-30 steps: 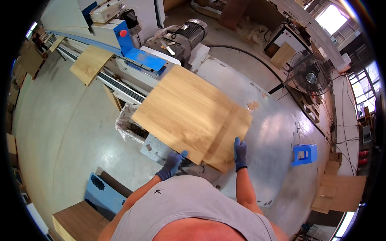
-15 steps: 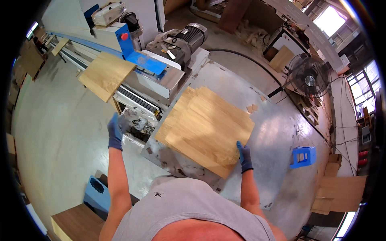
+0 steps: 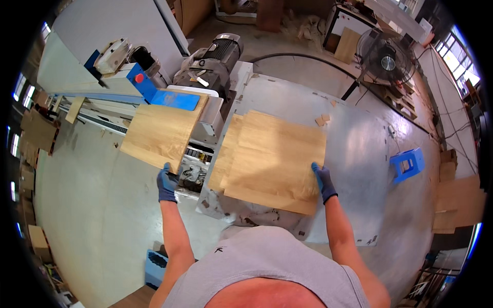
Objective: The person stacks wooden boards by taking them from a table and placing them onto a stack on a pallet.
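Note:
A wooden panel [image 3: 159,132] lies on the machine's conveyor [image 3: 110,124], partly under a blue guard plate [image 3: 177,100]. My left hand [image 3: 167,184], in a blue-grey glove, is closed on the panel's near right corner. Several similar panels lie stacked on the metal table [image 3: 354,149], the lower ones [image 3: 224,156] sticking out to the left. My right hand [image 3: 323,182], gloved alike, grips the right edge of the top panel [image 3: 277,161] with the thumb on its upper face. The fingers beneath that edge are hidden.
A motor [image 3: 221,54] stands behind the machine. Small wood scraps [image 3: 322,120] lie on the table's far side. A blue stool [image 3: 407,164] is to the right, a fan [image 3: 386,60] at the far right, and a blue box [image 3: 155,267] near my left elbow.
My left hand has come onto the conveyor panel's corner, and that panel sits further right along the machine. The top panel of the stack has turned slightly, with my right hand still at its edge.

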Demonstrator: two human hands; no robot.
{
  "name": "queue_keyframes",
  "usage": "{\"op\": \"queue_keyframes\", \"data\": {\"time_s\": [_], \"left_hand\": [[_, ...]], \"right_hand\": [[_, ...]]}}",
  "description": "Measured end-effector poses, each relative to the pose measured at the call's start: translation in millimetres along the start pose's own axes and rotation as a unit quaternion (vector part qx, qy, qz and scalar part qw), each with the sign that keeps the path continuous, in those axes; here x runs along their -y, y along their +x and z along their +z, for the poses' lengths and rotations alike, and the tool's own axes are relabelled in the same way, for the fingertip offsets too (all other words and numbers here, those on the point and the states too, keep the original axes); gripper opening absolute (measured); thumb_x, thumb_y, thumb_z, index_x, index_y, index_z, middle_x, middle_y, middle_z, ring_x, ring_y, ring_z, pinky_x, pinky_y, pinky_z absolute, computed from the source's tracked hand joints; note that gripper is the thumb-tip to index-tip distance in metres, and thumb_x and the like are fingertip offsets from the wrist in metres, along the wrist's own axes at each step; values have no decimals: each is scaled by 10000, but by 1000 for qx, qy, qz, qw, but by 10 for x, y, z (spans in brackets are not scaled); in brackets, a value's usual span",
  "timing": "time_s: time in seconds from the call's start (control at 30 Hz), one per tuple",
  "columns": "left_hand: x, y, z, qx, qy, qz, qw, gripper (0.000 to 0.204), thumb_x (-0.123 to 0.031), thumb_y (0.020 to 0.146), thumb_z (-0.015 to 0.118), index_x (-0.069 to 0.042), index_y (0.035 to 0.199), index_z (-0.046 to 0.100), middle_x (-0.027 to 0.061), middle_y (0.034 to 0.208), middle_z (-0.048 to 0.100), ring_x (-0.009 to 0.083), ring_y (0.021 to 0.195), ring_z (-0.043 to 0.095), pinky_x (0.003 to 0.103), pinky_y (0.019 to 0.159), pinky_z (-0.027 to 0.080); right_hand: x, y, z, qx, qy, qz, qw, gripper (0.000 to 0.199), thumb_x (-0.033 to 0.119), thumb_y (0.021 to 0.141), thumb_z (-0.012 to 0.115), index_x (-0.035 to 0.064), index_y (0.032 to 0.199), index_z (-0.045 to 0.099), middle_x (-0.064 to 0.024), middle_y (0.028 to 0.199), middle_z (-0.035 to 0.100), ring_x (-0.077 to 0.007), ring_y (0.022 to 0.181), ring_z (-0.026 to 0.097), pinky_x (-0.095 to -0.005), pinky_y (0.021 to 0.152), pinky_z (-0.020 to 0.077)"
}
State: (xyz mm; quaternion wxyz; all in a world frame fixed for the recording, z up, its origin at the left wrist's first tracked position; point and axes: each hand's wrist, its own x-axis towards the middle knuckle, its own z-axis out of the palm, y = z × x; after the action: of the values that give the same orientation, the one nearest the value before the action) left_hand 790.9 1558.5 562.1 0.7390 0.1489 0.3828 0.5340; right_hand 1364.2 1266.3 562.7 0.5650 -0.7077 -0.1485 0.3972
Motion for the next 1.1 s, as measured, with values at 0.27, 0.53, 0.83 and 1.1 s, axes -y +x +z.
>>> {"op": "queue_keyframes", "data": {"time_s": [0.27, 0.53, 0.83, 1.1], "left_hand": [[1041, -1125, 789, 64, 50, -101, 992, 421, -200, 960, 590, -106, 1352, 466, 118, 1303, 581, 320, 1158, 577, 550, 988, 475], [1948, -2251, 1055, 251, 529, -140, 799, 307, -205, 993, 498, 37, 1099, 655, 125, 1002, 709, 203, 881, 686, 310, 750, 555], [1244, -1791, 1029, -57, 435, -96, 894, 393, -303, 949, 580, 8, 1189, 601, 143, 1011, 693, 191, 805, 690, 294, 675, 566], [1730, -1412, 915, 35, 698, 291, 653, 399, -245, 882, 652, 21, 1178, 618, 162, 1006, 706, 207, 852, 691, 308, 732, 535]], "right_hand": [[-213, 145, -54, -30, -50, -42, 997, 367, 258, 895, 676, -21, 1131, 639, -98, 997, 697, -170, 857, 642, -322, 768, 513], [-272, 252, -81, -41, -25, -42, 998, 411, 358, 948, 617, -14, 1122, 633, -57, 999, 672, -133, 867, 599, -292, 784, 488], [-1, -41, -128, 50, 21, -26, 998, 411, 297, 927, 658, -19, 1186, 611, -64, 1022, 668, -143, 875, 615, -288, 763, 507], [69, -103, -27, 56, 11, -40, 998, 421, 328, 937, 639, -24, 1168, 623, -41, 1003, 659, -114, 834, 601, -277, 734, 507]]}}
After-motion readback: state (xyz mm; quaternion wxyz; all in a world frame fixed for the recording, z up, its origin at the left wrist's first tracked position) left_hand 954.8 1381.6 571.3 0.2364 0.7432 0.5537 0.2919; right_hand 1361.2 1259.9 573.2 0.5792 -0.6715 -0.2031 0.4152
